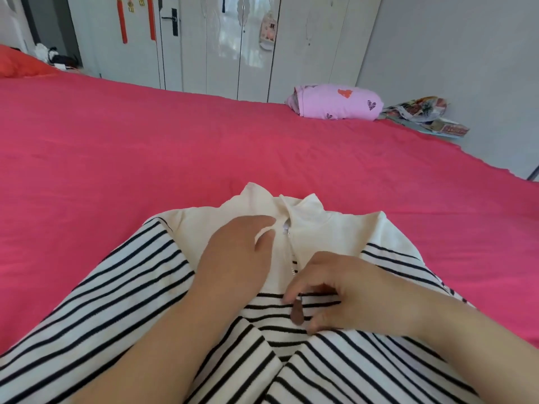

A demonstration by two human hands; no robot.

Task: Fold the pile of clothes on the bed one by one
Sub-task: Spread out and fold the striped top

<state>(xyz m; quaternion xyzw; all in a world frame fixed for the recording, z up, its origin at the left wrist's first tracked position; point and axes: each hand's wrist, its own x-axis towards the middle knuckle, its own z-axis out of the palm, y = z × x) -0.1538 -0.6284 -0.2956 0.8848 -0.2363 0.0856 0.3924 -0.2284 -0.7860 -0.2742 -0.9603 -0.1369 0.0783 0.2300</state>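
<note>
Here the left hand [233, 258] lies flat with fingers straight, pressing the top [116, 301] beside its zip [291, 252]. The right hand [358, 293] curls its fingers about the brown pull [297, 314]; I cannot tell whether they pinch it. The top is spread near on the bed [145, 147]. It looks soft, light and limp, best taken at the shoulders or hem. A pink bundle [335, 103] sits far right, well apart and likely no obstacle.

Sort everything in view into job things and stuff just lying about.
Job: black-and-white striped top with cream collar; brown zip pull, pinched by right hand; left hand, resting on top; folded pink printed garment.
Lying about: colourful crumpled paper wrappers; red hanging tassels.
</note>
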